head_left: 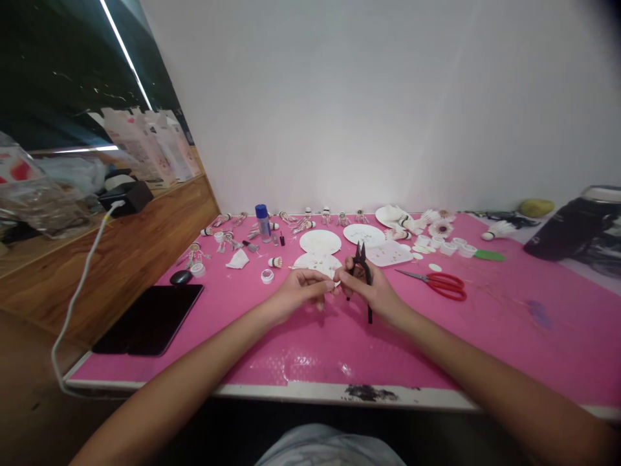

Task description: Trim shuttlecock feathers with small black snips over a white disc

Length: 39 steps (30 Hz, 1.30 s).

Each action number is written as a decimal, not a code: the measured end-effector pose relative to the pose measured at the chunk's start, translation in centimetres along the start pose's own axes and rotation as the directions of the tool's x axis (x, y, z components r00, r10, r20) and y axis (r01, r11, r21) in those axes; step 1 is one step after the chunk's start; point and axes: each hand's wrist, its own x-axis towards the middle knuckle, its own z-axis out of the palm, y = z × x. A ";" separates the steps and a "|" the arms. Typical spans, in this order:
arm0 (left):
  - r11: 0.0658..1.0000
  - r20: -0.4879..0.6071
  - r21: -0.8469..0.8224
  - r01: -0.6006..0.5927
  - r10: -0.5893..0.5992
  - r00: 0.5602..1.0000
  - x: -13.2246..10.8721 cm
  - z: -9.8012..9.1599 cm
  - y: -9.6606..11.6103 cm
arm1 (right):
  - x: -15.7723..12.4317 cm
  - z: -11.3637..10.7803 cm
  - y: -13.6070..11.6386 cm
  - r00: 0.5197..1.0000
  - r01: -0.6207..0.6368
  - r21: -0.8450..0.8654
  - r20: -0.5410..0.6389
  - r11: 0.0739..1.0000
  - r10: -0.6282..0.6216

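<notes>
Held together, the left hand pinches a white scrap, the right hand grips black snips.

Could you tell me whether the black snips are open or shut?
The black snips are open: their tips stand apart above the right hand, and their handles splay below it.
</notes>
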 end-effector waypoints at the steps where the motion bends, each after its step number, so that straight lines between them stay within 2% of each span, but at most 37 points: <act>1: 1.000 -0.005 -0.005 -0.007 0.007 1.000 0.0 -0.1 0.0 | 0.0 0.0 -0.1 1.000 0.008 -0.023 -0.012 1.000 -0.009; 8: 1.000 -0.033 -0.015 -0.016 0.016 0.999 0.2 -0.4 -0.4 | -0.2 0.1 -0.2 0.992 0.033 -0.204 -0.109 0.978 -0.056; 12: 0.999 -0.026 -0.020 -0.026 0.025 0.999 0.2 -0.3 -0.4 | -0.1 0.3 -0.3 0.980 0.057 -0.240 -0.171 0.969 -0.100; 16: 0.999 -0.033 -0.033 -0.038 0.036 0.999 0.2 -0.3 -0.2 | -0.1 0.2 -0.4 0.986 0.054 -0.235 -0.143 0.971 -0.089; 20: 0.995 -0.094 0.048 -0.086 0.090 0.991 0.3 -0.5 -0.1 | 0.1 -0.2 -0.2 0.983 0.052 -0.309 -0.153 0.949 -0.104; 25: 0.940 -0.237 0.289 -0.184 0.256 0.937 0.3 -0.5 -0.8 | 0.6 -1.5 -0.1 0.972 0.187 -0.535 -0.021 0.824 -0.234; 28: 0.886 -0.274 0.418 -0.199 0.332 0.903 0.2 -0.4 -1.0 | 0.7 -2.1 -0.3 0.973 0.200 -0.589 0.023 0.783 -0.231; 33: 0.793 -0.283 0.562 -0.234 0.451 0.846 -0.1 -0.4 -0.8 | 0.7 -2.5 -0.5 0.987 0.157 -0.634 0.086 0.757 -0.132; 39: 0.722 -0.245 0.642 -0.258 0.512 0.823 0.0 -0.6 -1.0 | 0.5 -2.3 -0.2 0.983 0.181 -0.627 0.125 0.758 -0.132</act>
